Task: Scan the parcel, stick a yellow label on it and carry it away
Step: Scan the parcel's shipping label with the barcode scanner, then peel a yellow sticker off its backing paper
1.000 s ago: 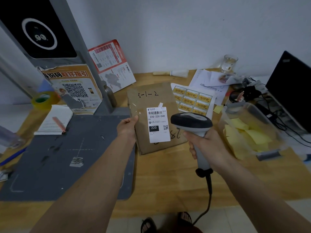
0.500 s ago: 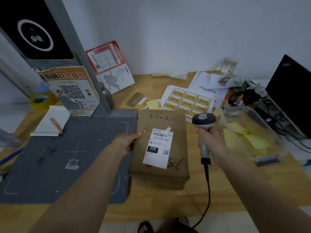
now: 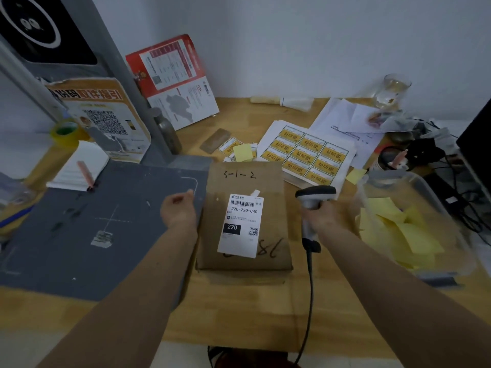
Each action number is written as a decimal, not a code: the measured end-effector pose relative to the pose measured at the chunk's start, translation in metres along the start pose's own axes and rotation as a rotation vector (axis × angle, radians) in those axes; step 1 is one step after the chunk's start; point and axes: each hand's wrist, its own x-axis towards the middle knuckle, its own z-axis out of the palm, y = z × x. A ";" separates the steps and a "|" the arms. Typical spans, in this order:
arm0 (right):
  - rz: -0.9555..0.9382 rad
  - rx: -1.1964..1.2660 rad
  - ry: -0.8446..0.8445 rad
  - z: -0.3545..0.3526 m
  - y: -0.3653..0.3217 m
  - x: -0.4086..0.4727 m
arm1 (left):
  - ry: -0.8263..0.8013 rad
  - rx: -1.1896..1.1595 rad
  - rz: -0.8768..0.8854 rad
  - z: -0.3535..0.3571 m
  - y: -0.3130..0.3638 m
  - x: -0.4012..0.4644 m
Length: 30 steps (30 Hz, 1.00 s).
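Observation:
A brown cardboard parcel lies flat on the wooden desk, with a white shipping label on its top face. My left hand hovers just left of the parcel, apart from it, fingers loosely curled and holding nothing. My right hand grips the grey barcode scanner by its handle, just right of the parcel; its cable hangs toward me. A sheet of yellow labels lies behind the parcel to the right.
A grey scanning mat with an upright post covers the left. A clear bin of yellow paper slips stands at right, with cables and a dark monitor beyond. Loose stickers, papers, a glass, tape roll and notepad lie around.
The parcel went from propped up in my left hand to lying flat on the desk. My left hand has let go of it. The scanner moved right and back, away from the label.

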 end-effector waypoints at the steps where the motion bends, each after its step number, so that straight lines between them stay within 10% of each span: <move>1: -0.013 -0.094 0.043 0.010 0.025 0.043 | -0.006 -0.056 -0.013 0.001 0.002 -0.003; 5: -0.031 -0.317 0.173 0.033 0.064 0.114 | -0.048 -0.153 -0.070 -0.002 -0.004 -0.010; 9: -0.037 -0.395 0.184 0.014 -0.006 -0.007 | -0.045 -0.178 -0.095 -0.010 -0.008 0.001; 30: -0.502 -0.029 0.072 0.051 -0.142 -0.037 | -0.347 -0.023 -0.055 0.048 0.084 0.083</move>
